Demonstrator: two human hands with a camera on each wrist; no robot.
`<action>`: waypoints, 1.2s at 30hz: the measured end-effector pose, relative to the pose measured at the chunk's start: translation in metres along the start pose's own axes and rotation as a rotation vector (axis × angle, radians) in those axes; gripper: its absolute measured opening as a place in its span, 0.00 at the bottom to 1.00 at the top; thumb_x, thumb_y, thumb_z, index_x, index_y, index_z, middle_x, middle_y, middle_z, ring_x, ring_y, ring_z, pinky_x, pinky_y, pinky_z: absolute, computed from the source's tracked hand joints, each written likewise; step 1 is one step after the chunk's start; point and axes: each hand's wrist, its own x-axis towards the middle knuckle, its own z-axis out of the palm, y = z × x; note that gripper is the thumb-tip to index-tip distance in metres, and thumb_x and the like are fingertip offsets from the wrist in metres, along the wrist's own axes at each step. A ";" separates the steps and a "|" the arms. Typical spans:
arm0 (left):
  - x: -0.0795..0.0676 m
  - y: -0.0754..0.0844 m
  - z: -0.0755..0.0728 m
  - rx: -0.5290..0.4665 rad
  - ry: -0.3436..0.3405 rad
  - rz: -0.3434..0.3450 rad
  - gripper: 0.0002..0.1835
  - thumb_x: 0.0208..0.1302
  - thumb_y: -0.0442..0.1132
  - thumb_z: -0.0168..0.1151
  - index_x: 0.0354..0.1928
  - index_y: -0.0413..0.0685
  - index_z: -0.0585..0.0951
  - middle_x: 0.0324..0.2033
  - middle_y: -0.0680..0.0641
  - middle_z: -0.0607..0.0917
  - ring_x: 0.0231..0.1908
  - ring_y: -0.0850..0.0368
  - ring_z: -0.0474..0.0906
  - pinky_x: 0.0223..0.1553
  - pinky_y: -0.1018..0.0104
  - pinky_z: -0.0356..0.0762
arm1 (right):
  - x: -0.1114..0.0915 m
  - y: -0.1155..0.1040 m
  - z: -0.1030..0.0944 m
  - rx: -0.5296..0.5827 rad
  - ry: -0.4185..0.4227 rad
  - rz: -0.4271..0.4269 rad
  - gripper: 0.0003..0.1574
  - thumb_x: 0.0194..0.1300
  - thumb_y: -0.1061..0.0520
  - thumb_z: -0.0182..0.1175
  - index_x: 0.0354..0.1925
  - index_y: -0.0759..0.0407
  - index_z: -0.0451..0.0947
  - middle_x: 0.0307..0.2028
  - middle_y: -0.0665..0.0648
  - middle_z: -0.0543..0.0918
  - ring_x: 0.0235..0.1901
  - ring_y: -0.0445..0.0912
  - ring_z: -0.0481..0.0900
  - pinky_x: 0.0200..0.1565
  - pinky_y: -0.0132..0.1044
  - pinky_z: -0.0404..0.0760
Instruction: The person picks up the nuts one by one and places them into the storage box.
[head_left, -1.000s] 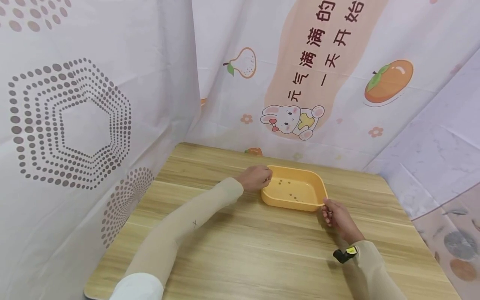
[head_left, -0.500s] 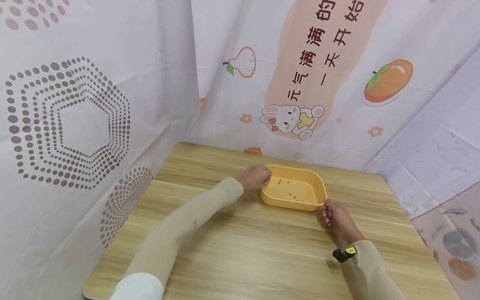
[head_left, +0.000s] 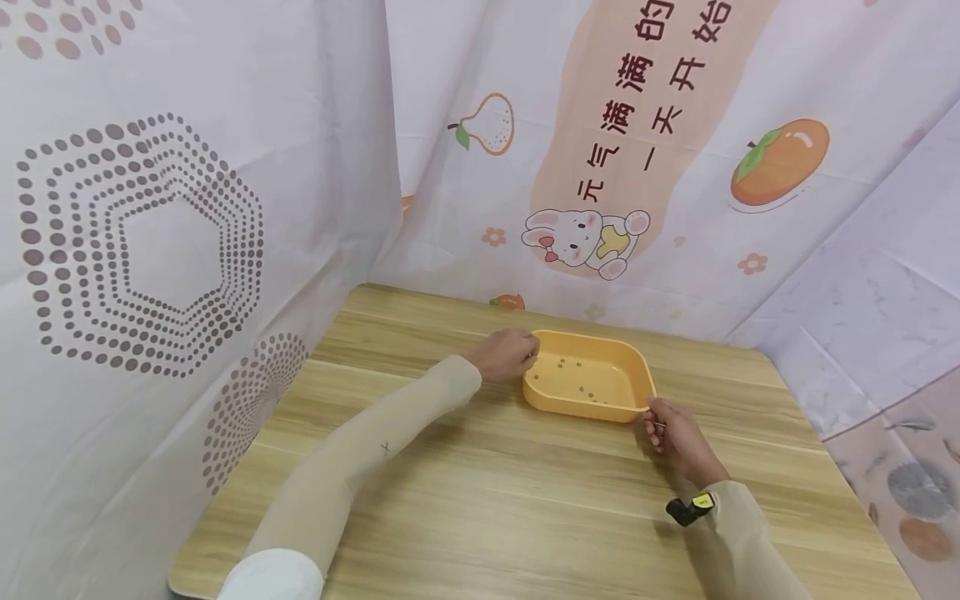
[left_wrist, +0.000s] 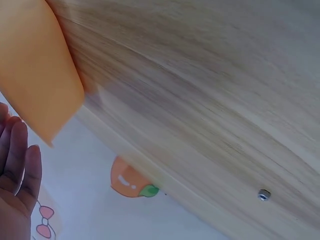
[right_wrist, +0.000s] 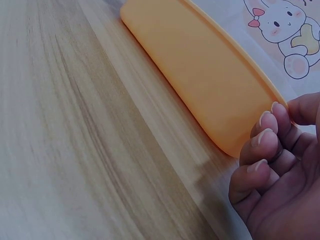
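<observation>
A yellow-orange plastic tray (head_left: 585,408) stands on the wooden table, with several small metal nuts (head_left: 582,389) scattered over its bottom. My right hand (head_left: 681,442) pinches the tray's near right corner; in the right wrist view the thumb and index finger meet at the rim of the tray (right_wrist: 200,70). My left hand (head_left: 507,355) hovers by the tray's left end, its fingers loosely bent at the rim. Those fingers (left_wrist: 32,175) show nothing held, though thumb and index finger are out of the left wrist view. A single nut (left_wrist: 264,195) lies on the table outside the tray.
The wooden table (head_left: 480,500) reaches a patterned cloth (head_left: 450,242) behind the tray. Another cloth (head_left: 315,167) hangs along the left side, and a third (head_left: 892,275) on the right. A black device (head_left: 686,510) sits at my right wrist.
My left hand has drawn back slightly to the left, and a nut now shows in the tray near its left end. The right hand and the tray have stayed put.
</observation>
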 end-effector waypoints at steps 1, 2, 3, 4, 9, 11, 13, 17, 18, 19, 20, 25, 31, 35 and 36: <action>-0.001 -0.001 0.000 0.000 0.005 -0.004 0.05 0.66 0.39 0.56 0.34 0.51 0.80 0.30 0.56 0.79 0.30 0.66 0.72 0.31 0.76 0.72 | 0.001 0.001 -0.001 -0.001 0.000 -0.002 0.27 0.74 0.41 0.44 0.37 0.65 0.68 0.22 0.49 0.72 0.17 0.41 0.67 0.20 0.33 0.67; -0.002 -0.003 0.000 0.006 0.008 -0.007 0.05 0.66 0.39 0.56 0.33 0.51 0.80 0.30 0.56 0.78 0.29 0.66 0.72 0.31 0.75 0.72 | 0.001 0.002 -0.001 0.000 0.000 -0.002 0.27 0.73 0.41 0.44 0.36 0.65 0.68 0.22 0.49 0.72 0.17 0.41 0.67 0.20 0.33 0.67; -0.003 -0.004 0.001 0.009 0.010 -0.009 0.05 0.66 0.39 0.56 0.33 0.51 0.80 0.30 0.56 0.78 0.29 0.66 0.72 0.31 0.75 0.72 | 0.001 0.002 -0.001 0.000 -0.001 -0.002 0.27 0.73 0.41 0.44 0.36 0.65 0.68 0.22 0.49 0.72 0.17 0.41 0.67 0.20 0.33 0.67; -0.004 -0.005 0.001 0.010 0.009 -0.013 0.05 0.65 0.39 0.56 0.33 0.51 0.80 0.30 0.56 0.78 0.29 0.66 0.72 0.32 0.75 0.72 | 0.001 0.002 -0.001 0.003 0.000 0.000 0.27 0.73 0.40 0.44 0.36 0.64 0.68 0.22 0.49 0.71 0.17 0.41 0.67 0.20 0.33 0.67; -0.012 -0.012 0.001 0.013 0.009 -0.033 0.07 0.66 0.40 0.56 0.33 0.51 0.82 0.31 0.56 0.79 0.30 0.66 0.72 0.33 0.75 0.73 | -0.001 -0.002 0.000 0.013 -0.011 0.012 0.26 0.74 0.42 0.43 0.36 0.64 0.68 0.21 0.50 0.71 0.17 0.41 0.67 0.20 0.33 0.67; -0.016 -0.014 0.001 0.006 0.011 -0.041 0.07 0.66 0.40 0.57 0.34 0.49 0.83 0.31 0.56 0.79 0.30 0.66 0.72 0.32 0.74 0.73 | -0.004 -0.006 0.001 0.020 -0.021 0.013 0.25 0.75 0.44 0.42 0.36 0.65 0.68 0.21 0.50 0.71 0.17 0.42 0.67 0.20 0.34 0.67; -0.020 -0.018 0.000 0.000 0.012 -0.047 0.07 0.66 0.40 0.58 0.36 0.49 0.84 0.31 0.55 0.79 0.30 0.65 0.72 0.31 0.73 0.72 | -0.007 -0.010 0.003 0.030 -0.030 0.015 0.25 0.76 0.45 0.42 0.36 0.66 0.67 0.21 0.51 0.71 0.17 0.42 0.67 0.20 0.34 0.67; -0.028 -0.026 0.001 0.017 0.013 -0.048 0.07 0.65 0.41 0.60 0.37 0.49 0.85 0.30 0.55 0.79 0.28 0.65 0.71 0.30 0.73 0.71 | -0.011 -0.017 0.007 0.044 -0.046 0.018 0.24 0.76 0.46 0.42 0.35 0.66 0.67 0.21 0.51 0.72 0.17 0.42 0.68 0.20 0.34 0.68; -0.031 -0.029 0.001 0.026 0.012 -0.049 0.07 0.65 0.42 0.60 0.38 0.49 0.85 0.30 0.55 0.79 0.28 0.66 0.71 0.30 0.73 0.71 | -0.011 -0.017 0.007 0.047 -0.048 0.019 0.24 0.76 0.46 0.42 0.35 0.66 0.68 0.21 0.51 0.72 0.17 0.42 0.68 0.21 0.33 0.68; -0.034 -0.032 0.001 0.034 0.014 -0.050 0.08 0.65 0.42 0.60 0.38 0.50 0.85 0.30 0.56 0.79 0.28 0.66 0.71 0.30 0.73 0.71 | -0.011 -0.017 0.007 0.047 -0.046 0.020 0.24 0.76 0.46 0.42 0.35 0.66 0.68 0.21 0.51 0.72 0.17 0.42 0.68 0.20 0.33 0.68; -0.036 -0.034 0.001 0.039 0.016 -0.052 0.08 0.65 0.42 0.59 0.38 0.50 0.85 0.30 0.56 0.79 0.28 0.66 0.71 0.30 0.74 0.71 | -0.011 -0.017 0.007 0.046 -0.047 0.019 0.24 0.76 0.46 0.42 0.35 0.66 0.68 0.21 0.51 0.72 0.17 0.42 0.68 0.20 0.33 0.68; -0.055 -0.047 -0.001 0.046 0.012 -0.070 0.07 0.66 0.40 0.57 0.37 0.50 0.84 0.31 0.55 0.80 0.30 0.66 0.73 0.32 0.73 0.73 | -0.006 -0.010 0.003 0.038 -0.032 0.013 0.24 0.76 0.46 0.41 0.35 0.65 0.68 0.21 0.50 0.72 0.17 0.41 0.68 0.20 0.33 0.67; -0.080 -0.060 -0.007 0.033 -0.025 -0.108 0.07 0.66 0.39 0.58 0.40 0.47 0.84 0.36 0.52 0.82 0.35 0.62 0.77 0.38 0.70 0.76 | 0.001 0.001 -0.002 0.016 -0.011 0.004 0.26 0.74 0.41 0.44 0.36 0.64 0.67 0.21 0.49 0.71 0.17 0.41 0.67 0.20 0.33 0.67; -0.098 -0.068 -0.011 0.022 -0.052 -0.153 0.08 0.65 0.39 0.59 0.42 0.45 0.83 0.39 0.50 0.82 0.37 0.60 0.79 0.39 0.68 0.78 | 0.002 0.003 -0.003 0.015 -0.021 -0.010 0.26 0.73 0.40 0.45 0.34 0.61 0.68 0.21 0.49 0.71 0.17 0.40 0.67 0.20 0.33 0.67; -0.102 -0.070 -0.012 0.017 -0.056 -0.164 0.08 0.64 0.39 0.60 0.42 0.45 0.83 0.39 0.50 0.82 0.37 0.60 0.79 0.39 0.67 0.78 | 0.001 0.003 -0.003 0.018 -0.023 -0.012 0.25 0.73 0.40 0.45 0.34 0.60 0.68 0.21 0.49 0.71 0.17 0.40 0.67 0.20 0.33 0.67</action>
